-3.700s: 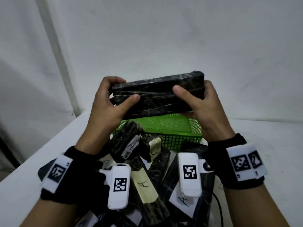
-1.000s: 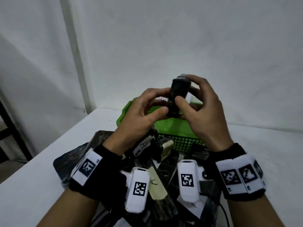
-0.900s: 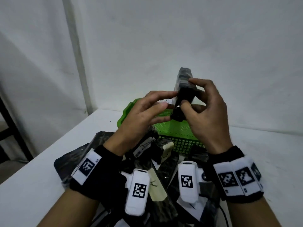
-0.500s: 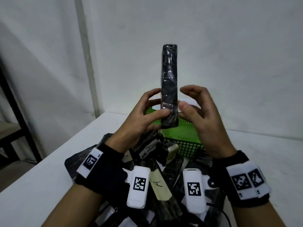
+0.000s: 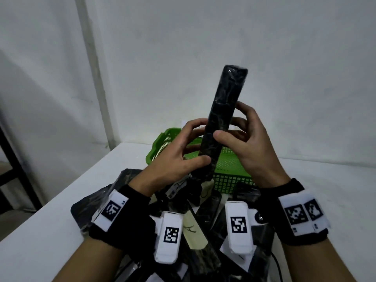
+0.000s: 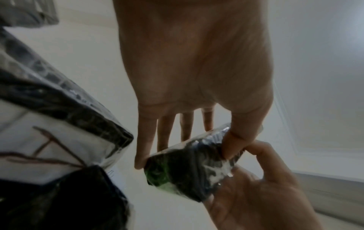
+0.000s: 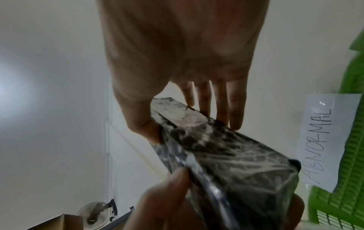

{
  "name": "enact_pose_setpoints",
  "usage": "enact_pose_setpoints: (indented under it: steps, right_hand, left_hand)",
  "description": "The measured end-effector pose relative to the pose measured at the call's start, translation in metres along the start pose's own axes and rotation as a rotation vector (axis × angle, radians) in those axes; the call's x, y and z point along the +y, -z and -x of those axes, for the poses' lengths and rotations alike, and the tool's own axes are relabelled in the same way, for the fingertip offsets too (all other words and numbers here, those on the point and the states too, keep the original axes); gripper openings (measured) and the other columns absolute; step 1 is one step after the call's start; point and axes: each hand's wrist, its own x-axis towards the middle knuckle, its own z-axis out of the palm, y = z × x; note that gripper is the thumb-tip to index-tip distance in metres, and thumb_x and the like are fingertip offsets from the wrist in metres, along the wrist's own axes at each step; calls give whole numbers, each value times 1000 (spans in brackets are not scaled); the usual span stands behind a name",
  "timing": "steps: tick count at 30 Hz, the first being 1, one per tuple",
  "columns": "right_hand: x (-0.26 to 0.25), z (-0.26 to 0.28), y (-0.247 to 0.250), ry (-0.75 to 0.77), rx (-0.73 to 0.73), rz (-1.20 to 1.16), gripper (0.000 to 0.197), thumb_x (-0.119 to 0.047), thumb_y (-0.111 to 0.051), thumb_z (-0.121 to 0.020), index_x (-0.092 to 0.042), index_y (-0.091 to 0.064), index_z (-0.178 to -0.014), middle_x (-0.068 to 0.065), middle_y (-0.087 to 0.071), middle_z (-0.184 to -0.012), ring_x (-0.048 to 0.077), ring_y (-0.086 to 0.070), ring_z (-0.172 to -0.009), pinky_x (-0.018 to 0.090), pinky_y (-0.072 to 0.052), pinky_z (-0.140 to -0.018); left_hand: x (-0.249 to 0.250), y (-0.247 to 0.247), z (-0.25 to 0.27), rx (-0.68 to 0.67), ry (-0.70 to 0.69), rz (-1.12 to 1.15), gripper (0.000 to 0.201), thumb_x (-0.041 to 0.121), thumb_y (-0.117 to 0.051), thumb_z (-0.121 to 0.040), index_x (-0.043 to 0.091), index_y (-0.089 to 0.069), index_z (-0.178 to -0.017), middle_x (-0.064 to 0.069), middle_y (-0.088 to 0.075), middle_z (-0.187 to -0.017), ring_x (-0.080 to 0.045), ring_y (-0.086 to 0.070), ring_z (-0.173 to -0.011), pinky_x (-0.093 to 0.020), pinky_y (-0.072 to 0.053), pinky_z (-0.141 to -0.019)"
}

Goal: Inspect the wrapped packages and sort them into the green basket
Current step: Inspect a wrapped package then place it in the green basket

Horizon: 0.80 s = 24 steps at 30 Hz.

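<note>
Both hands hold one long black wrapped package [image 5: 224,110] nearly upright, its top leaning slightly right, above the green basket [image 5: 160,144]. My left hand [image 5: 196,146] pinches its lower end between thumb and fingers. My right hand [image 5: 228,121] grips it a little higher, thumb on the near face. In the left wrist view the package's end [image 6: 193,169] sits between the left thumb and fingers. The right wrist view shows the package [image 7: 226,149] in glossy film, held by both hands beside the basket [image 7: 352,163].
A pile of black wrapped packages [image 5: 205,259] with paper labels lies on the white table [image 5: 40,233] under my wrists, in front of the basket. A paper reading ABNORMAL [image 7: 325,140] is stuck on the basket. A dark frame [image 5: 12,159] stands at far left.
The package, held level by its two ends earlier, has been turned end-up over the last second. Its top now leans right, and both hands have shifted along it.
</note>
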Motion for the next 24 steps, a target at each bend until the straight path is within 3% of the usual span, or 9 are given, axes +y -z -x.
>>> enact_pose_setpoints:
  steps: [2, 4, 6, 8, 11, 14, 17, 21, 24]
  right_hand:
    - [-6, 1, 2, 1, -51, -25, 89, -58, -82, -65, -39, -44, -143, -5, -66, -133, 14, -62, -125, 45, -51, -103]
    - [-17, 2, 4, -20, -64, -221, 86, -76, -74, -62, -35, -55, -136, -6, -67, -130, 15, -62, -124, 47, -55, -93]
    - [-27, 1, 8, -88, -42, -474, 79, -76, -59, -77, -27, -57, -138, 1, -69, -128, 23, -66, -119, 53, -59, -84]
    - [-32, 0, 10, -117, 20, -520, 57, -54, -52, -93, -22, -56, -140, 0, -72, -119, 23, -70, -108, 51, -61, -77]
    - [-31, -1, 7, -36, 55, -408, 31, -17, -61, -94, -23, -65, -124, -5, -74, -108, 16, -72, -100, 37, -60, -67]
    - [-33, 3, 4, -8, -48, -350, 33, -26, -61, -87, -24, -67, -119, -2, -71, -122, 18, -68, -116, 40, -62, -75]
    - [-30, 4, -1, 12, -104, -245, 39, -33, -69, -84, -26, -64, -122, -8, -68, -125, 12, -68, -114, 48, -61, -87]
    - [-16, 3, -12, 91, -29, -100, 41, -36, -77, -76, -29, -61, -113, -8, -65, -114, 24, -64, -117, 58, -52, -100]
    - [-5, 1, -15, 151, -14, -43, 37, -25, -79, -79, -27, -62, -112, -7, -65, -114, 17, -64, -115, 48, -52, -104]
  left_hand:
    - [-1, 2, 0, 27, -40, -32, 69, -1, -62, -89, 37, -37, -140, 16, -49, -143, -9, -54, -130, -38, -55, -96]
    - [0, 5, -1, 67, -90, -80, 72, -10, -61, -85, 37, -40, -135, 25, -48, -139, 5, -48, -131, -29, -55, -92]
    - [-2, 5, -2, 102, -152, -146, 71, -11, -61, -84, 35, -41, -135, 28, -46, -140, 11, -43, -131, -25, -51, -95]
    - [-4, 4, -3, 159, -203, -209, 68, -5, -60, -87, 39, -44, -136, 27, -43, -144, 10, -37, -137, -29, -48, -102]
    - [-9, 1, -6, 231, -229, -248, 59, 5, -63, -93, 52, -49, -126, 17, -46, -143, -1, -41, -137, -28, -53, -95]
    - [-17, 1, -8, 286, -258, -288, 56, 9, -64, -93, 58, -52, -118, 10, -54, -131, -2, -54, -121, -16, -53, -79]
    - [-22, 4, -9, 305, -221, -351, 47, 21, -64, -93, 61, -52, -113, 4, -54, -119, -2, -58, -103, -13, -49, -71]
    - [-24, 7, -9, 266, -107, -536, 46, 18, -60, -95, 36, -56, -137, 12, -49, -96, -8, -55, -86, -17, -43, -71]
    - [-25, 8, -9, 181, 5, -396, 47, 17, -50, -100, 35, -51, -143, 8, -69, -115, -16, -66, -100, -32, -55, -85]
